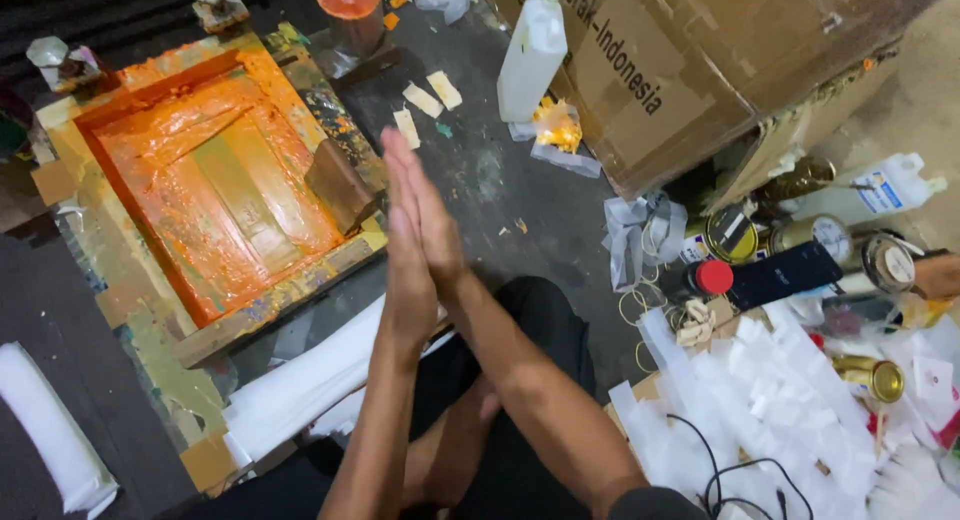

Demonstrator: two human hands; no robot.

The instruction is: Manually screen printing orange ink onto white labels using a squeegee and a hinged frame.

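My left hand (403,242) and my right hand (434,232) are pressed flat together, palm to palm, fingers straight and pointing away from me. Neither holds anything. They hover over the dark floor just right of a wooden printing screen frame (275,302) whose mesh (205,185) is coated in orange ink. A brown squeegee block (340,185) leans at the frame's right edge, close to my fingertips. I sit cross-legged in dark trousers below the hands.
A white plastic bottle (530,58) stands before a large cardboard box (700,70). Tins, a red-capped bottle (708,277), a white jug (880,188) and white paper scraps (780,380) crowd the right. White sheets (300,385) lie by the frame; an orange-lidded pot (348,2) stands behind.
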